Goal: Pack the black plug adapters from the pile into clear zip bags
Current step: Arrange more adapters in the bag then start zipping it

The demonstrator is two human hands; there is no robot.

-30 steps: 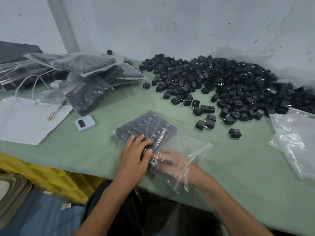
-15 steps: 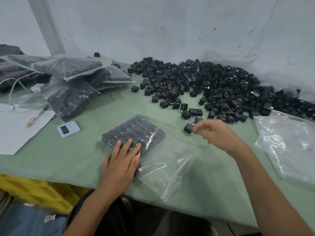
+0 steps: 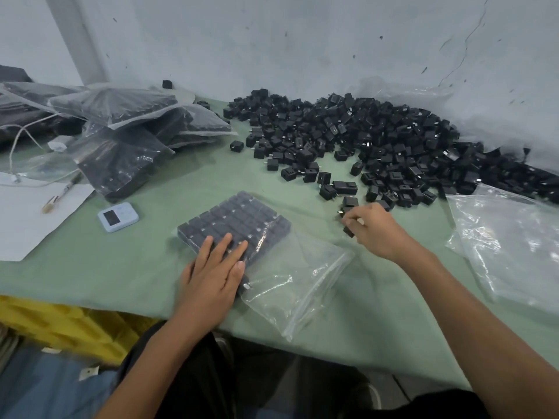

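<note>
The left hand (image 3: 216, 267) lies flat, fingers straight, pressing the near rows of packed adapters (image 3: 242, 216) through the clear zip bag (image 3: 302, 279) on the green table (image 3: 121, 267); the right hand (image 3: 375, 231) curls its fingers round a black adapter (image 3: 348, 231) (perhaps more than one) at the near edge of the loose pile (image 3: 363, 140).
</note>
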